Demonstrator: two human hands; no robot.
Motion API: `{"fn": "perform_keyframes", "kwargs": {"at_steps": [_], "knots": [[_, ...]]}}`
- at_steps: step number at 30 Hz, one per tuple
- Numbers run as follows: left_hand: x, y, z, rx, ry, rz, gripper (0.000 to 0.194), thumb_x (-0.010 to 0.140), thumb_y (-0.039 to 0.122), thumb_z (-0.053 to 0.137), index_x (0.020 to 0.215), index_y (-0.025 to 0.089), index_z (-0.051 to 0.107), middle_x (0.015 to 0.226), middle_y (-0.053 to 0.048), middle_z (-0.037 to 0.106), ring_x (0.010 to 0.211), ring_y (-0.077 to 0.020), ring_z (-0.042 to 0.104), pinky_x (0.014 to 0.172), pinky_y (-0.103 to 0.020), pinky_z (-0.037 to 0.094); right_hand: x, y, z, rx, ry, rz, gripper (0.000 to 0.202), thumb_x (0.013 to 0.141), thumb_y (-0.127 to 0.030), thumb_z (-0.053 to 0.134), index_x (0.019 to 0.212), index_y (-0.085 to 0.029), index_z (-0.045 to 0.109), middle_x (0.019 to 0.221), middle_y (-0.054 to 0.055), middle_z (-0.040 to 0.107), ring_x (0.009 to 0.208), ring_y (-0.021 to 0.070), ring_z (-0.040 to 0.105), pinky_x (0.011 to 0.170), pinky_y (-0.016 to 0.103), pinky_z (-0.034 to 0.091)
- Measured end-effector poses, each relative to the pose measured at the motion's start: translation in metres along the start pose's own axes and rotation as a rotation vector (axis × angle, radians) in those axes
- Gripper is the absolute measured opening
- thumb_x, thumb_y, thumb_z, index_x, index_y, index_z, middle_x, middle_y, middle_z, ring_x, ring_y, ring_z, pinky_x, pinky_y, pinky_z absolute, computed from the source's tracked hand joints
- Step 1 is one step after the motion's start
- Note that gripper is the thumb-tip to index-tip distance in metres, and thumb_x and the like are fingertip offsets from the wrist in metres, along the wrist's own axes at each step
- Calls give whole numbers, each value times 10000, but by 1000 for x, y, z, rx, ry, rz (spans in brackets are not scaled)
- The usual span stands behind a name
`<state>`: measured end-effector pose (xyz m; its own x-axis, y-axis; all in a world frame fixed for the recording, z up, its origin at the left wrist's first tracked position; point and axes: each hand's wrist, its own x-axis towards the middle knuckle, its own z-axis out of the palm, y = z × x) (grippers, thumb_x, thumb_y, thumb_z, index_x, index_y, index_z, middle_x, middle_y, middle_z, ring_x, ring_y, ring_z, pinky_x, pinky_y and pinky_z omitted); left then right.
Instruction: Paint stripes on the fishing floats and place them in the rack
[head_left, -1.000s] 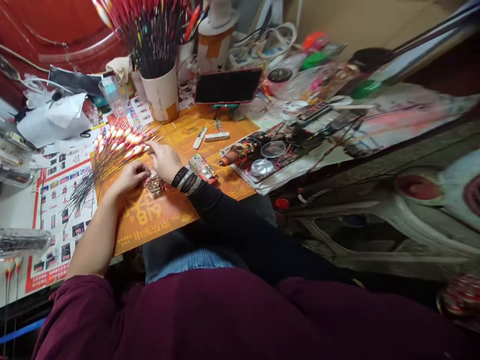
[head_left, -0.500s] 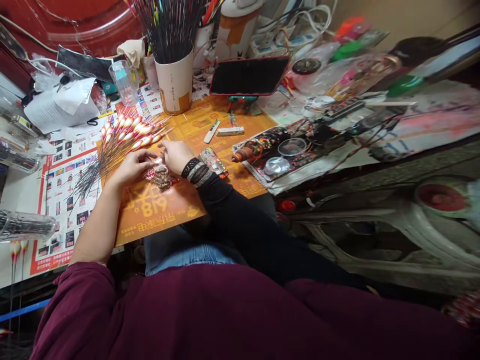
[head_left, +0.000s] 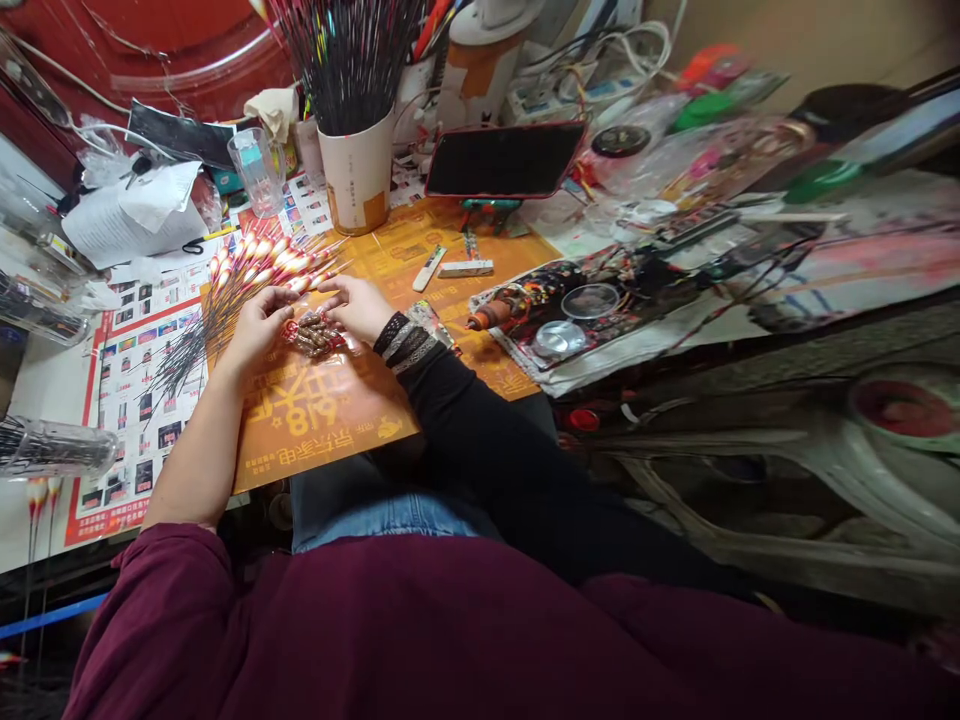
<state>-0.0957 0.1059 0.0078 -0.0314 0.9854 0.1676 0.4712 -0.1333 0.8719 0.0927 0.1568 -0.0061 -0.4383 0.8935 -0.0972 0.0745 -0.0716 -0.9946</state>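
Note:
A small clear plastic packet with red printing and brown pieces inside (head_left: pixel 319 340) is between my hands, just above the orange sheet (head_left: pixel 330 420). My left hand (head_left: pixel 262 318) pinches its left edge with curled fingers. At the right side of the packet, my right hand (head_left: pixel 364 308) has its thumb and fingers closed on the upper edge; the fingertips are partly hidden. Just beyond my hands lies a fan of fishing floats (head_left: pixel 259 265), with red, yellow and white bodies and thin dark stems.
A white cup (head_left: pixel 358 185) full of dark thin rods stands at the back. Beside it are a phone on a stand (head_left: pixel 504 160) and two short flat sticks (head_left: pixel 465 268). On the right lies a stained cloth (head_left: pixel 559 375) with clear dishes. A glass mug (head_left: pixel 256 175) stands back left.
My hands have moved apart a little, and the packet shows more openly between them. The whole view has shifted slightly.

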Motion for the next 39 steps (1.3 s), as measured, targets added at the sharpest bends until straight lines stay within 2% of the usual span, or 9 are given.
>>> {"fn": "perform_keyframes", "kwargs": {"at_steps": [5,13,18,21,25,30,34,39], "knots": [[0,0,2,70,7,15,204,796,198,609,990,157,660,963,-63,707,858,-166,636,822,-313,518,-2,-1,0,41,3,1,538,682,82,563,1173,-129,618,660,-65,602,597,74,594,619,170,492],[-6,10,6,160,-10,49,269,868,285,599,1068,143,709,963,-66,722,828,-151,638,796,-299,516,-5,-5,2,31,-21,26,466,725,78,499,1136,-116,601,687,-50,621,536,68,551,557,174,438],[-7,14,7,191,-37,83,246,883,296,585,1021,151,728,936,-55,726,804,-142,633,765,-282,506,-1,0,1,3,-57,3,417,704,68,512,1055,-124,631,685,-48,631,565,80,573,624,202,491],[-7,15,7,191,-26,87,213,877,280,583,978,157,725,893,-43,718,767,-136,626,731,-273,500,0,3,1,-90,-29,-46,337,725,35,534,995,-113,671,772,-7,677,709,104,641,739,243,540],[-7,14,9,181,3,118,165,869,243,580,936,163,708,885,-41,708,783,-136,625,735,-270,497,-2,1,-1,-241,-26,-104,182,812,-68,566,903,-104,720,906,54,727,876,142,673,875,294,539],[-7,18,9,284,12,152,149,889,223,555,937,173,687,855,-37,689,753,-134,602,729,-279,482,-5,-7,0,-399,-31,-86,151,863,-187,616,910,-114,740,894,50,732,828,140,656,845,271,514],[-5,23,7,438,-115,223,203,887,320,623,1038,193,669,907,-46,693,744,-146,600,726,-287,475,-10,-19,3,-603,-19,-79,180,893,-247,613,954,-146,748,930,46,738,870,149,641,826,249,472],[1,21,1,674,-132,248,149,885,335,598,884,190,634,848,-45,674,735,-167,576,700,-289,440,-14,-31,8,-752,-16,-119,234,913,-261,542,1030,-194,733,1034,50,736,942,170,626,830,254,441]]}}
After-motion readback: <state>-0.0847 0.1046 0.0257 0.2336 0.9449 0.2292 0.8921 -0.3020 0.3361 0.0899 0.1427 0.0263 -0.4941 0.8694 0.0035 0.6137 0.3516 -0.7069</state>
